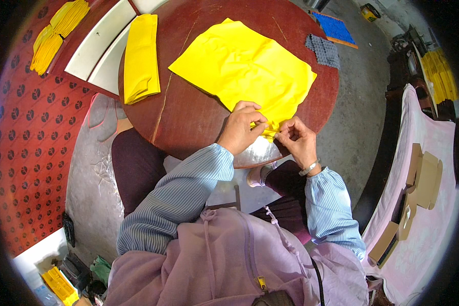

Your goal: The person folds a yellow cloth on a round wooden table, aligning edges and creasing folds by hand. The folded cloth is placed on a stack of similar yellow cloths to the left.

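A creased bright yellow cloth (pixel 250 64) lies spread over the round red-brown table (pixel 181 120). Its near end is bunched up at the table's front edge. My left hand (pixel 244 126) comes in from the left side of that bunch, its fingers curled and pinching the cloth. On the other side, my right hand (pixel 298 141) pinches the gathered edge between thumb and fingertips. The exact spot of each grip is partly covered by my fingers. Left of the spread cloth is a long folded yellow stack (pixel 141 58).
A grey textured pad (pixel 323 51) lies at the table's right edge. Beyond it are a blue mat (pixel 336 29) and the concrete floor. Opened cardboard boxes (pixel 424 176) sit on a pale cloth-covered surface at right. More yellow bundles (pixel 69 18) lie at the far left.
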`<state>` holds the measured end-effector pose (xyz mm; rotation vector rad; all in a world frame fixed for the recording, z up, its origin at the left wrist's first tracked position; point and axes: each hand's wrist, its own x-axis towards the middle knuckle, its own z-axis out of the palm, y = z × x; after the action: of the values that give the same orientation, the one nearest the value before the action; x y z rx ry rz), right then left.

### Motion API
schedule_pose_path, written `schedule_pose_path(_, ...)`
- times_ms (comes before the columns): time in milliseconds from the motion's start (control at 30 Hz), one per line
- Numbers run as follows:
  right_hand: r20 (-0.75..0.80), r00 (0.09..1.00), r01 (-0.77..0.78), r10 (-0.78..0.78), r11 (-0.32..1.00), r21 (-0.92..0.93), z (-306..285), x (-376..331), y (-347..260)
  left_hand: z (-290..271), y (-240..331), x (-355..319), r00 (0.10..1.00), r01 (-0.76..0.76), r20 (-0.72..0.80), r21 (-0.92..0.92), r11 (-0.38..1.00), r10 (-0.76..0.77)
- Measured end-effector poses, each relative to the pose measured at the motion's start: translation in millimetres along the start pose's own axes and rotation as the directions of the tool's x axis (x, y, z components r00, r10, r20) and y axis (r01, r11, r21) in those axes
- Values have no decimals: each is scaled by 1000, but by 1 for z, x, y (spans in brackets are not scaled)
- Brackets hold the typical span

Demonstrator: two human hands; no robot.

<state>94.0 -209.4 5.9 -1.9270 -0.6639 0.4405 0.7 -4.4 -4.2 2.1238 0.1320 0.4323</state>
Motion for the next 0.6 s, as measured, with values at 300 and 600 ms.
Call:
schedule_pose_path(300,17,998,59,-58,997,-54,-2,0,-8,-2,1,0,1000,-2,11,-28,1000,2)
schedule_pose_path(600,10,999,39,-38,995,-97,-3,1,-11,-2,1,0,1000,-13,7,-32,999,13)
